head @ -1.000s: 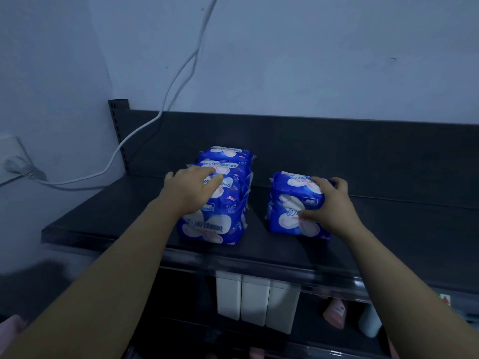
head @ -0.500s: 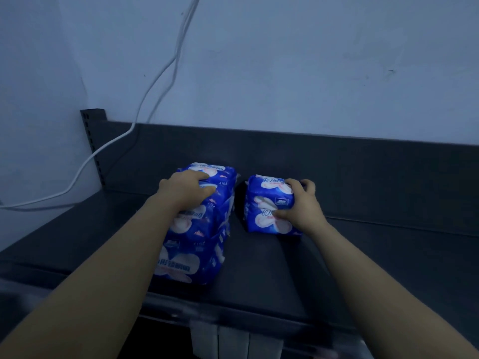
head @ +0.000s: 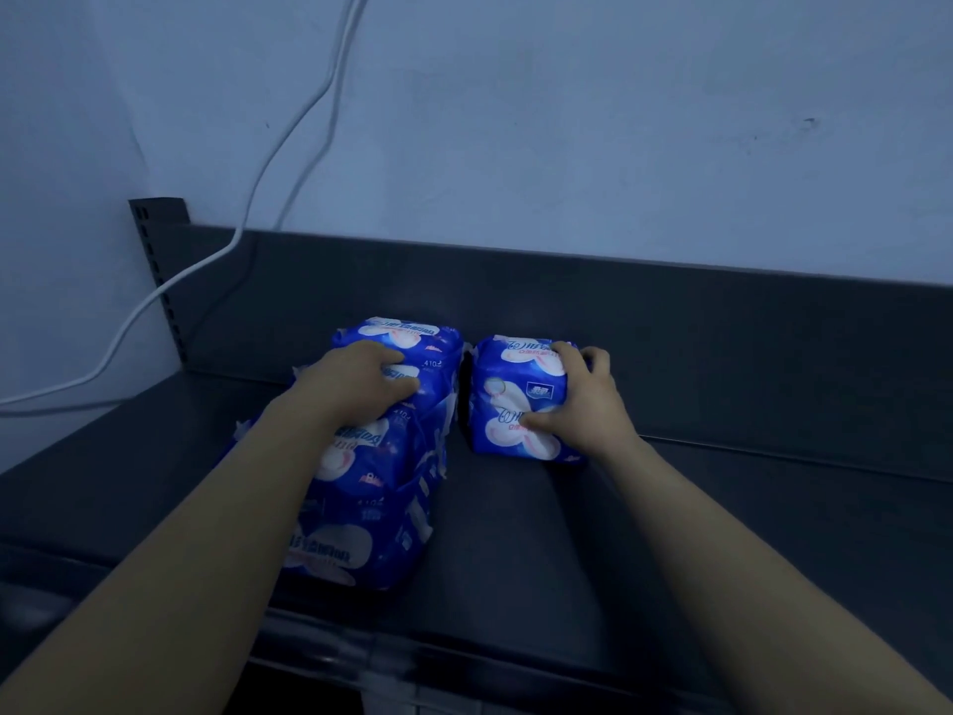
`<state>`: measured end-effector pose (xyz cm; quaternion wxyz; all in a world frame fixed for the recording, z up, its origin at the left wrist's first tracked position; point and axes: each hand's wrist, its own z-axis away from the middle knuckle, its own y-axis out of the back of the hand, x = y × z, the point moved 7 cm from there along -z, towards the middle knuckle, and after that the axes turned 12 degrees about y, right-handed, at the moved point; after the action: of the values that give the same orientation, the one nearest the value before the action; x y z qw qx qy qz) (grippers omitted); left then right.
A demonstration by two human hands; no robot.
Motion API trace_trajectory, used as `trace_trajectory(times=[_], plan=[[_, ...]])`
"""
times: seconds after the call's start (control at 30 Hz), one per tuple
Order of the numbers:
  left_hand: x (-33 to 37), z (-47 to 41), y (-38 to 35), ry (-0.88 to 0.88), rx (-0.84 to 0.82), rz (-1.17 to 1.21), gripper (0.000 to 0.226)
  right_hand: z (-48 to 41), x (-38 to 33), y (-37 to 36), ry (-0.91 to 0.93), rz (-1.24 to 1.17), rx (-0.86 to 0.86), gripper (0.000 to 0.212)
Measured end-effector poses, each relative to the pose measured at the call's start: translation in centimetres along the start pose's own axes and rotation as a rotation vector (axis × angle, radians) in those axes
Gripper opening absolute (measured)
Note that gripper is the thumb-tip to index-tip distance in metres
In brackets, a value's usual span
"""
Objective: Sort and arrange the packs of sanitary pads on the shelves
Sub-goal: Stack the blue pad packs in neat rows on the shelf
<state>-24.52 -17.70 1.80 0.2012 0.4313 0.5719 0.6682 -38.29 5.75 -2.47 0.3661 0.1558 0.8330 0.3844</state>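
Left hand (head: 361, 384): palm down on top of the row of packs (head: 381, 472), fingers curled over the top toward its right edge. Thumb not visible.

Right hand (head: 585, 399): clasps the single pack (head: 510, 399) from its right side, fingers over the top, thumb on the near face.

Row: blue packs standing one behind another, near to far, left of centre on the shelf (head: 722, 534). The single pack stands just right of the row's far end with a narrow dark gap between them. Cannot tell whether they touch. Both are near the back panel (head: 670, 322). A white cable (head: 289, 162) hangs down the wall at far left.

Step, as judged: squaring up, with a second row being started beside the first.

Next move likely calls for closing the gap and lining the pack's face up with its neighbour, while the left hand braces the soft row against tipping.
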Motion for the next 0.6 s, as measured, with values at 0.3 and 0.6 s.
trace_trajectory(times=[0.3, 0.6], plan=[[1.3, 3.8, 3.1, -0.099, 0.128, 0.066, 0.050, 2.9, -2.9, 3.1, 0.072, 0.292, 0.053, 0.081], [5.5, 11.8, 1.5, -0.361, 0.184, 0.003, 0.049, 11.2, -7.8, 6.4, 0.081, 0.246, 0.022, 0.051]])
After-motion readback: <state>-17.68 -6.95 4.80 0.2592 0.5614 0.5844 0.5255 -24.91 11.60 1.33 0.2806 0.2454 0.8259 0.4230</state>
